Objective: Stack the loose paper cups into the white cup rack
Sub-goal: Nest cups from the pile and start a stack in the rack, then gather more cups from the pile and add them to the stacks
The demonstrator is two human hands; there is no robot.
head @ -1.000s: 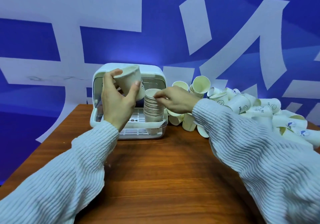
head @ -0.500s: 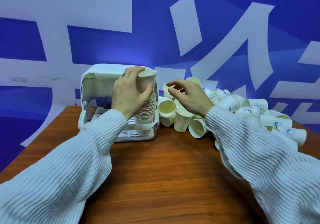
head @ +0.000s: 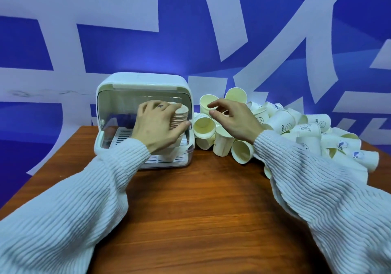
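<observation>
The white cup rack [head: 143,83] stands at the back left of the wooden table, its front open. Inside it rises a stack of nested paper cups [head: 179,117]. My left hand [head: 158,125] is wrapped around that stack, fingers on its top cups. A pile of loose paper cups [head: 283,121] lies to the right of the rack. My right hand [head: 232,121] hovers over the pile's left end with fingers spread, holding nothing, just above an upright cup [head: 208,104].
The wooden table [head: 201,210] runs toward me between my sleeves. Its left edge slants near the rack. A blue and white wall stands close behind the rack and the pile.
My left hand brought its cup down onto the stack in the rack and now grips the stack. My right hand left the stack and moved right, over the loose cups.
</observation>
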